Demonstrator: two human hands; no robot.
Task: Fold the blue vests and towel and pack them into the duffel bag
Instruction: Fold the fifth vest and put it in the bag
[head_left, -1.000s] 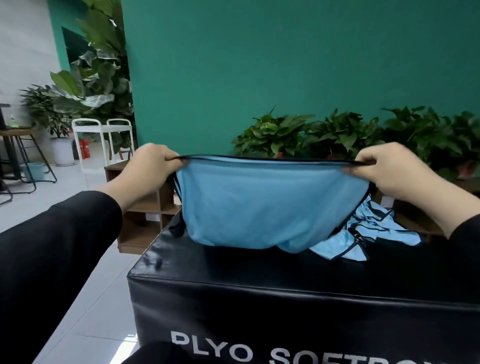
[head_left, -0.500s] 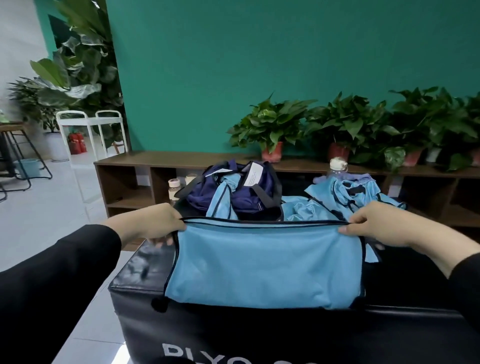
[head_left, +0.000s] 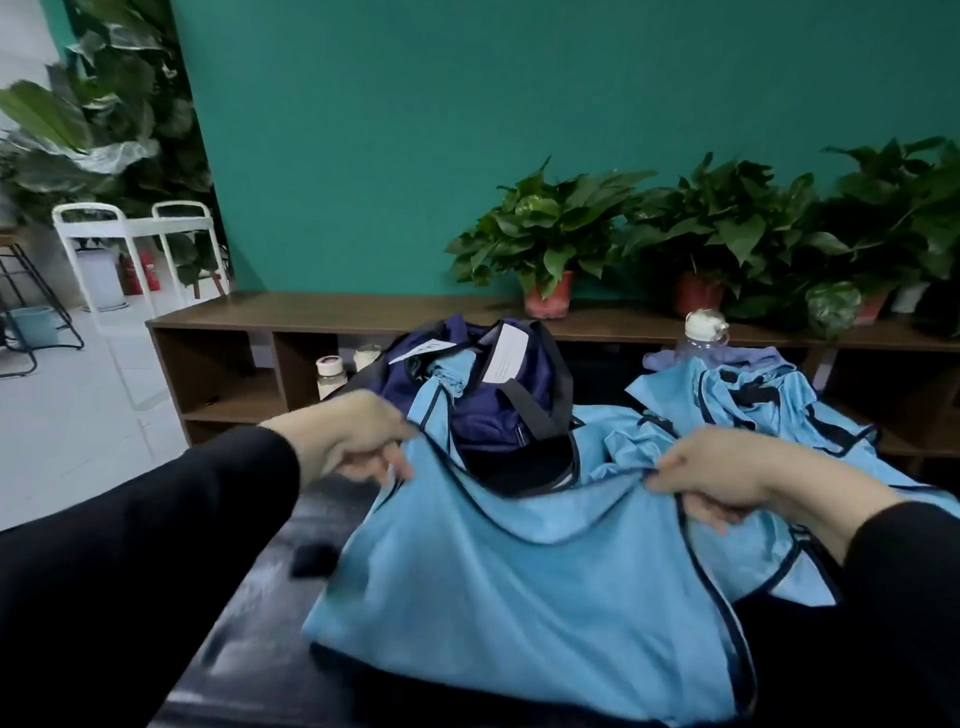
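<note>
A light blue vest with dark trim lies spread on the black padded block in front of me. My left hand pinches its left shoulder strap and my right hand pinches its right strap, both lifted slightly off the block. Behind the vest stands a navy duffel bag with black handles and a white tag, a blue piece of cloth hanging out of it. More blue vests lie heaped at the back right.
A clear bottle with a white cap stands behind the heap. A low brown shelf along the green wall carries potted plants. Two small jars sit in the shelf. A white cart stands at left.
The vest came down from being held up in the air onto the block. My hands now hold its shoulder straps, and the view has tilted lower over the block.
</note>
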